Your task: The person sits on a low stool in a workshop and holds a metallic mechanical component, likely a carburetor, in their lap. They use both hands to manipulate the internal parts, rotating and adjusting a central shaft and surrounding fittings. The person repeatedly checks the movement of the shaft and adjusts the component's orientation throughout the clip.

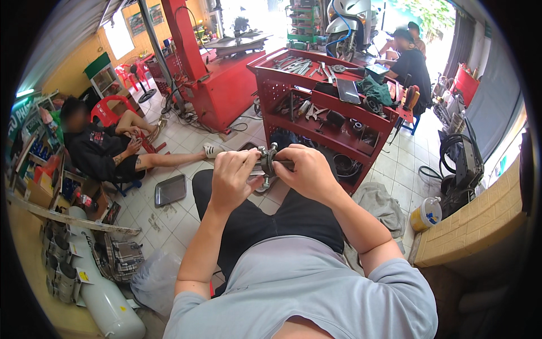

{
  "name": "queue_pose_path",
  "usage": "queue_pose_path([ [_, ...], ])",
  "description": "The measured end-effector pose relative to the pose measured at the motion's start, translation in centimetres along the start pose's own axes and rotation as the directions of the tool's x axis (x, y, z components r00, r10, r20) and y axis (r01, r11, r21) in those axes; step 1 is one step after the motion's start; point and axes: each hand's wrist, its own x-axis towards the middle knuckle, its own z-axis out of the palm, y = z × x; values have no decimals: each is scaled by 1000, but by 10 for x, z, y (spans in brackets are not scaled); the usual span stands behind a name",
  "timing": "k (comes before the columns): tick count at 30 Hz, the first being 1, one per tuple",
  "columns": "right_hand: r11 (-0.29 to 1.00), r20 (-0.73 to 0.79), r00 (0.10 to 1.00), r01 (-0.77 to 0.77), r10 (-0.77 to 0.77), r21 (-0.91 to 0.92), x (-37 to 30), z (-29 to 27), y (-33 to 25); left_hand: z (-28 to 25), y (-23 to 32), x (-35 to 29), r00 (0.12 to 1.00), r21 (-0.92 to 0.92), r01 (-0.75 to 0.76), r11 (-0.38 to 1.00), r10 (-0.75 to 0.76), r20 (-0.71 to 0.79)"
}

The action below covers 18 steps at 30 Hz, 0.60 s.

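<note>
- Across the workshop, pale square tiles cover the floor point(389, 166).
- Beyond the hands stands a red machine base point(228, 93), a tall red post rising from it.
- Right of that, a red tool cart point(273, 113) bears wrenches point(299, 66) on top and metal parts on its lower shelf.
- At the left, a person point(96, 144) sits low, one leg stretched toward the middle.
- Near the lower left lies a white cylinder point(104, 294).
- Left of the knees, a grey tray point(170, 191) lies on the tiles.
- Left hand point(232, 176): fingers curled narrowly, holding the metal fitting point(270, 160) by its left side.
- Right hand point(305, 170): thumb and fingers pinched on its right side.
- The fitting is held up in front of the body, above the knees. Its longest visible line runs away from the person, far end slightly rightward; bolt ends point far and near. It looks dark grey, shiny in spots, rounded mid-way; fingers hide some.
</note>
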Motion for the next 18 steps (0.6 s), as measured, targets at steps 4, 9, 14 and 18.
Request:
queue_pose_path([
  [4, 998, 20, 998, 62, -63, 34, 1, -5, 3, -3, 0, 2, 1000, -2, -11, 1000, 11, 11],
  [9, 970, -37, 972, 228, -232, -80, 1, -8, 6, -3, 1, 2, 1000, -59, 22, 998, -21, 17],
  [14, 956, -49, 961, 264, -272, -128, 1, -7, 3, -3, 2, 3, 1000, -68, 29, 997, -28, 4],
  [18, 975, -32, 978, 202, -206, -90, -1, -5, 2, -3, 2, 2, 1000, -75, 26, 997, -26, 2],
])
